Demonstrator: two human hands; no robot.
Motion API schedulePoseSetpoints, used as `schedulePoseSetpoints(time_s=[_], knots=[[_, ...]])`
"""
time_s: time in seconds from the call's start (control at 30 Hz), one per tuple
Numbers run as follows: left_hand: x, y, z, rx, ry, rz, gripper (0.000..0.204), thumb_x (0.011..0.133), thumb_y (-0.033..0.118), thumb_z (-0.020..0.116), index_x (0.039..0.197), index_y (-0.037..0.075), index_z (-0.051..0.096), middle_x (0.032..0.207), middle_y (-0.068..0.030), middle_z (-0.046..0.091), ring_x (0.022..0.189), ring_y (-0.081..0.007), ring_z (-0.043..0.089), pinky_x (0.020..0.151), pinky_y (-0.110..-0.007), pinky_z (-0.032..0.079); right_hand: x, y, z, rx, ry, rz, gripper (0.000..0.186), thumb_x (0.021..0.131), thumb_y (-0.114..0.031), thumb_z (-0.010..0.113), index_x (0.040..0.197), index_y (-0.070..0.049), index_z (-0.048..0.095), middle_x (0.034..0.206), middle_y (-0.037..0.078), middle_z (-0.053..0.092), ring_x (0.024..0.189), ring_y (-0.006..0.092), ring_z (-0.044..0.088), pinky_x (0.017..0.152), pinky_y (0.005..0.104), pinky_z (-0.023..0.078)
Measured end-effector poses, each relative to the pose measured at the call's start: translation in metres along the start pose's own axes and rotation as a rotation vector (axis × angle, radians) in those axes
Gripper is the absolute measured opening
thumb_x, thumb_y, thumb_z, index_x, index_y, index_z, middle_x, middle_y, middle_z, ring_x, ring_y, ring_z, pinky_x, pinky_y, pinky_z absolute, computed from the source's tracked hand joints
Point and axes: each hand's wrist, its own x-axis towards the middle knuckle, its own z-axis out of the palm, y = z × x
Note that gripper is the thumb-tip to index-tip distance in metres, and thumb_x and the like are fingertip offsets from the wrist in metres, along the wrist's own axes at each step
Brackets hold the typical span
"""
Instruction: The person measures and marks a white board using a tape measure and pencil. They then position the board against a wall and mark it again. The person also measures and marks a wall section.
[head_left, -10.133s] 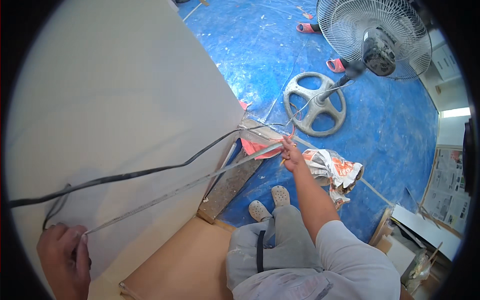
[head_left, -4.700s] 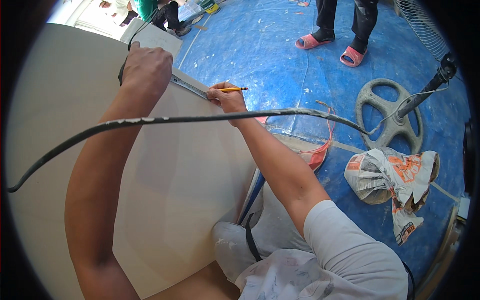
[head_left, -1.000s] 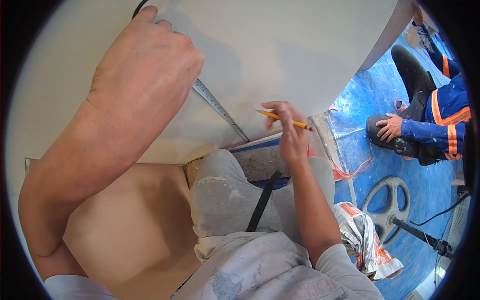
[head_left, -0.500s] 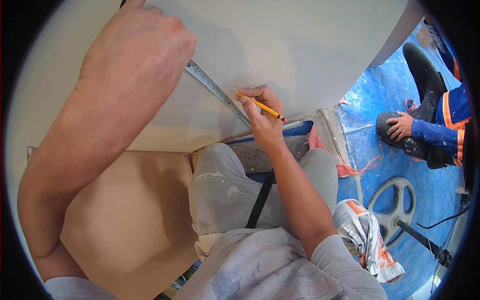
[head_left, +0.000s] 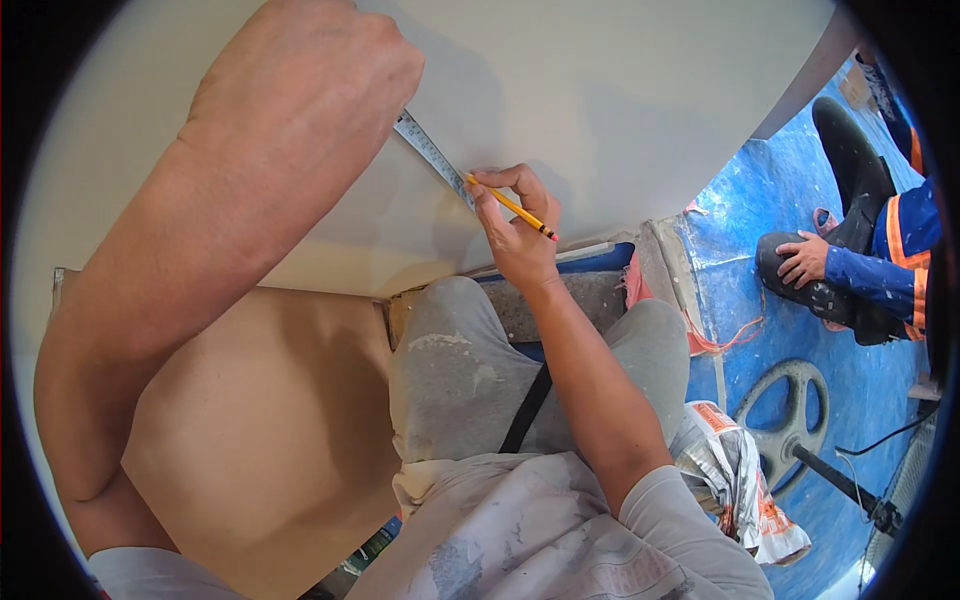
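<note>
My left hand (head_left: 330,75), seen from the back with curled fingers, grips the metal tape measure (head_left: 432,150) against the pale board (head_left: 640,110); the tape's case is hidden behind it. The silver blade runs from there down-right toward my right hand (head_left: 515,225). Between the fingers of that hand is a yellow pencil (head_left: 505,202), its tip at the blade's edge. Below the board lie a tan panel (head_left: 260,400) and a dirty grey ledge (head_left: 590,295) beyond my bent knees.
At right a co-worker (head_left: 860,270) in blue and orange sleeves sits on the blue sheet-covered floor (head_left: 750,200), a hand (head_left: 800,258) on their knee. A fan's round base (head_left: 775,395) with pole, a crumpled paper sack (head_left: 725,480) and pink cord (head_left: 730,335) lie nearby.
Over the last second my right hand has moved up-left with the pencil onto the tape blade. Compared with the older views, my view has turned and a seated co-worker appears at right.
</note>
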Motion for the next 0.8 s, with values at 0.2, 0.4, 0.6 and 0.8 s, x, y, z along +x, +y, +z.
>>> schedulePoseSetpoints(time_s=[0.2,0.4,0.6,0.8], knots=[[0.000,0.002,-0.001,-0.004,0.011,0.006,0.016,0.080,0.001,0.064,0.067,0.007,0.071,0.073,-0.0105,0.065,0.080,-0.0245,0.066,0.085,-0.038,0.049,0.002,-0.001,0.004,0.014,0.032,-0.061,0.006,0.090,-0.004,0.070,0.094,0.001,0.068,0.085,0.010,0.075,0.067,0.0108,0.066,0.065,0.0264,0.054],[0.000,0.003,-0.003,-0.035,0.042,0.014,0.016,0.082,0.003,0.064,0.068,0.006,0.071,0.072,-0.0110,0.065,0.079,-0.0247,0.065,0.085,-0.038,0.048,0.000,-0.002,-0.001,-0.036,-0.006,-0.002,0.006,0.092,-0.002,0.071,0.097,0.002,0.068,0.095,0.012,0.077,0.089,0.0157,0.072,0.079,0.0278,0.056],[0.002,0.002,-0.015,-0.022,-0.028,0.028,0.019,0.088,0.012,0.064,0.072,0.007,0.072,0.073,-0.0097,0.068,0.077,-0.0226,0.065,0.091,-0.039,0.047,-0.001,0.000,0.000,-0.016,0.005,0.009,0.006,0.094,-0.002,0.070,0.096,0.002,0.068,0.095,0.012,0.077,0.090,0.0165,0.073,0.081,0.0285,0.056],[0.012,-0.003,-0.044,0.012,-0.497,0.150,0.026,0.095,0.021,0.063,0.075,0.007,0.073,0.075,-0.0084,0.071,0.074,-0.0205,0.065,0.097,-0.040,0.045,0.000,0.000,0.001,-0.002,0.002,-0.004,0.005,0.094,-0.001,0.069,0.096,0.003,0.066,0.096,0.013,0.077,0.091,0.0178,0.074,0.082,0.0291,0.056]])
